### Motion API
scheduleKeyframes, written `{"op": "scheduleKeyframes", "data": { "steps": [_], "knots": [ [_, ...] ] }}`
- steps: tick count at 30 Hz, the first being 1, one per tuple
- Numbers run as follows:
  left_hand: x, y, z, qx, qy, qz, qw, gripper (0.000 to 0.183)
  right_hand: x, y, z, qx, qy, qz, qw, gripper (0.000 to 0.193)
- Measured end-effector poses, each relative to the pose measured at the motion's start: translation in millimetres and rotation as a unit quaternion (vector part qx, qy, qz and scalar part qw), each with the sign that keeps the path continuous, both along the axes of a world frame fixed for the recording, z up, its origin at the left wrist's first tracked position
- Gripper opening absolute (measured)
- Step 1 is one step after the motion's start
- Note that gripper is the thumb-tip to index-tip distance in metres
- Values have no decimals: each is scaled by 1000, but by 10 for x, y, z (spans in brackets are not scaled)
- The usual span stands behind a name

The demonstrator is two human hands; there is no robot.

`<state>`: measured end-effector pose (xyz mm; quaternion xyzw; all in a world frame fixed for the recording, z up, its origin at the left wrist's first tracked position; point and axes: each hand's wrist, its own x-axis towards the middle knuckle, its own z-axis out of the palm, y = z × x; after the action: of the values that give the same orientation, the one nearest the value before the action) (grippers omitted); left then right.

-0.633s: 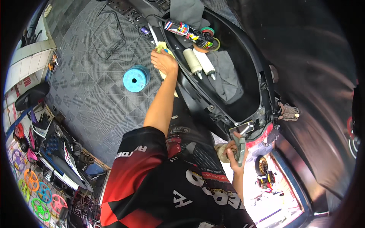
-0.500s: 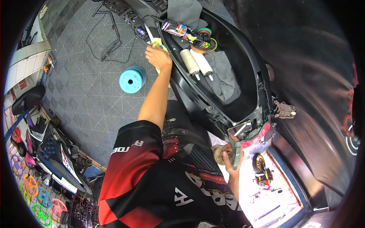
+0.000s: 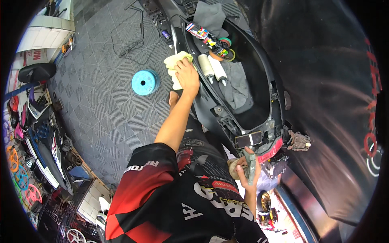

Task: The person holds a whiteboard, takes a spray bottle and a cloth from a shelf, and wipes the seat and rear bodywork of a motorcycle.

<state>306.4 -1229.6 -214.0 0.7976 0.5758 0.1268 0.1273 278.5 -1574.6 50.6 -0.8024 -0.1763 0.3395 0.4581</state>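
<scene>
My left hand (image 3: 187,77) is closed on a pale yellow cloth (image 3: 175,61), against the side of a black scooter body (image 3: 196,95). Part of the cloth bunches beyond my fingers and part hangs toward the floor side. My right hand (image 3: 243,172) is near the rear end of the scooter, its fingers curled around a flat grey piece (image 3: 252,168) whose kind I cannot make out. A beige rounded thing (image 3: 234,168) shows beside these fingers. Close ahead of that hand, a phone (image 3: 248,140) lies on the scooter's rear frame.
The open seat compartment holds two pale bottles (image 3: 206,67), a black spray can (image 3: 202,34), a polishing pad (image 3: 231,55) and a grey cloth (image 3: 235,87). A blue round stool (image 3: 145,82) stands on the tiled floor. A black cover (image 3: 320,101) hangs at right; another scooter (image 3: 46,156) stands left.
My left hand has drawn nearer along the scooter's side, and more of the yellow cloth shows. My right hand stays near the rear. The whole view has turned slightly.
</scene>
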Motion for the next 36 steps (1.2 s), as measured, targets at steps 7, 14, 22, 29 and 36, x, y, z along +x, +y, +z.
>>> {"op": "scheduleKeyframes", "data": {
  "steps": [7, 14, 22, 29, 36],
  "knots": [
    [-333, -1099, 299, 42, -18, -36, 998, 30, -123, -689, 131, 75, 22, -12, 997, 61],
    [-766, -1834, 638, -73, -122, -166, 976, 34, -235, -626, 336, 123, 3, 55, 991, 59],
    [-2449, -1290, 618, -418, -409, 20, 811, 39, -600, -168, 447, 205, 47, -12, 978, 58],
    [-5038, -432, 441, -487, -561, 180, 645, 39, -1341, 476, -91, 61, -15, 52, 997, 55],
    [-6649, 79, 720, -348, -529, 231, 739, 31, -2238, 405, -1473, -122, -80, 131, 981, 65]
  ]
}}
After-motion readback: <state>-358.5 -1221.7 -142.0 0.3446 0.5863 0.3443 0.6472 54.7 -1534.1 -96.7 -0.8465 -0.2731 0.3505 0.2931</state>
